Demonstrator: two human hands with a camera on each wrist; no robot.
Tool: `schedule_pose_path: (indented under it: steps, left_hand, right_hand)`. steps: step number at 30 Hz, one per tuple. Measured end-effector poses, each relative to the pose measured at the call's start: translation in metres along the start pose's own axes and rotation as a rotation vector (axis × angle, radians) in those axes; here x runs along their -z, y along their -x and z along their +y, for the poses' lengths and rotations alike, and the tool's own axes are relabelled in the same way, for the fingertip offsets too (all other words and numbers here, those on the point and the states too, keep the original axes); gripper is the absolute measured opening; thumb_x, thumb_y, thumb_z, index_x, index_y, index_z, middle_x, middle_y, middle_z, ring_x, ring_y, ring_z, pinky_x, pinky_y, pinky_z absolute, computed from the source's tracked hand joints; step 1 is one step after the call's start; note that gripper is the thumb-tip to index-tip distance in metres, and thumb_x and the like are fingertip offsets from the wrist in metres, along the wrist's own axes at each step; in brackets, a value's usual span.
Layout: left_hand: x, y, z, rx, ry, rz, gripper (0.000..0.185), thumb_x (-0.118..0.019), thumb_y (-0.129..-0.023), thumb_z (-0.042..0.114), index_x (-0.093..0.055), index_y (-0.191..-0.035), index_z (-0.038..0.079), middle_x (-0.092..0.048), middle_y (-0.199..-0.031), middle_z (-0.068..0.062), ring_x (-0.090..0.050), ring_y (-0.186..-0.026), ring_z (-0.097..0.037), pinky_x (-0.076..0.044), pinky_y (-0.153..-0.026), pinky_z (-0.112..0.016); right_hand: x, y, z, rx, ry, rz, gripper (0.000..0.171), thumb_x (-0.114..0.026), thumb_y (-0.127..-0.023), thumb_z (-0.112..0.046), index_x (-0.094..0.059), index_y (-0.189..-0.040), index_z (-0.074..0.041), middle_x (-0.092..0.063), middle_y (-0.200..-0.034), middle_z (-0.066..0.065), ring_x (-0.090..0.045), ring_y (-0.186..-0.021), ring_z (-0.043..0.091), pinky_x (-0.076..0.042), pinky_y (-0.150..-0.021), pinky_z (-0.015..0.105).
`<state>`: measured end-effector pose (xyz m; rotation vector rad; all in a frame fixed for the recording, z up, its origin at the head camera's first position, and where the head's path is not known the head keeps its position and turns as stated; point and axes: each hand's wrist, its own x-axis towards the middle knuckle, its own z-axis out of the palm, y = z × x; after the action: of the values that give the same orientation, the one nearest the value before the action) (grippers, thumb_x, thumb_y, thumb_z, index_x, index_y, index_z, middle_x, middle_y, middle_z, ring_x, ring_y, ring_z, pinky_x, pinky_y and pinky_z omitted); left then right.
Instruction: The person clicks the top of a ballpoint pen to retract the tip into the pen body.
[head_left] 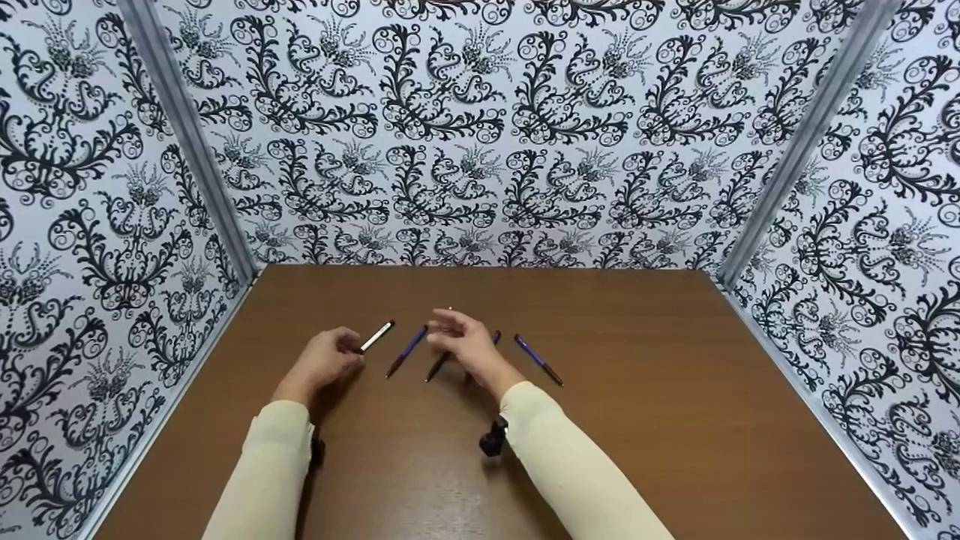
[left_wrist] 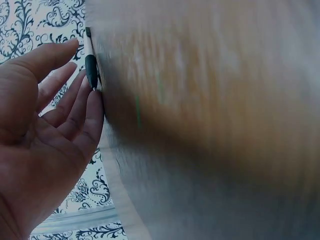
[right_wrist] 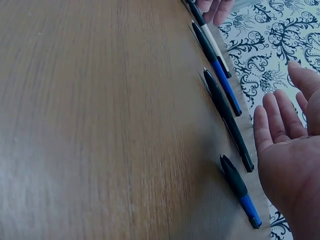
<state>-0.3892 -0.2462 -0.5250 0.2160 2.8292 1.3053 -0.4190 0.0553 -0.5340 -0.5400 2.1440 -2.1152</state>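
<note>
Several pens lie in a row on the brown table. My left hand lies open beside the white pen; in the left wrist view its fingertips touch the dark tip of that white pen. My right hand hovers open over the middle pens and holds nothing. A blue pen and a dark pen lie between the hands. Another blue pen shows partly behind the right hand. In the right wrist view the open palm is beside a short blue pen, a black pen and a blue pen.
A further blue pen lies to the right of my right hand. Patterned black-and-white walls close the table in at the back and both sides. Bare tabletop stretches to the right and towards me.
</note>
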Motion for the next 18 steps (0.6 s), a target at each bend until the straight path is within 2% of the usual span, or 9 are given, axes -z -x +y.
schedule_pose_path:
  steps: [11, 18]
  left_hand:
    - [-0.0025, -0.0052, -0.0034, -0.023, -0.042, 0.001, 0.035, -0.079, -0.098, 0.002, -0.071, -0.131, -0.006, -0.074, -0.123, -0.024, -0.069, -0.113, -0.039, -0.055, -0.097, -0.056]
    - [-0.0039, -0.0069, -0.0045, -0.026, -0.052, 0.001, 0.032, -0.079, -0.098, 0.000, -0.072, -0.128, -0.006, -0.074, -0.120, -0.023, -0.069, -0.110, -0.038, -0.056, -0.096, -0.056]
  right_hand:
    - [0.0017, -0.0005, 0.0034, -0.024, -0.042, -0.007, 0.053, -0.076, -0.103, 0.000, -0.062, -0.154, -0.001, -0.063, -0.148, 0.032, -0.061, -0.138, 0.048, -0.059, -0.101, 0.034]
    - [0.0005, 0.0004, 0.0041, -0.010, -0.030, 0.005, 0.052, -0.076, -0.102, 0.001, -0.062, -0.152, 0.001, -0.065, -0.146, 0.032, -0.066, -0.133, 0.042, -0.059, -0.101, 0.033]
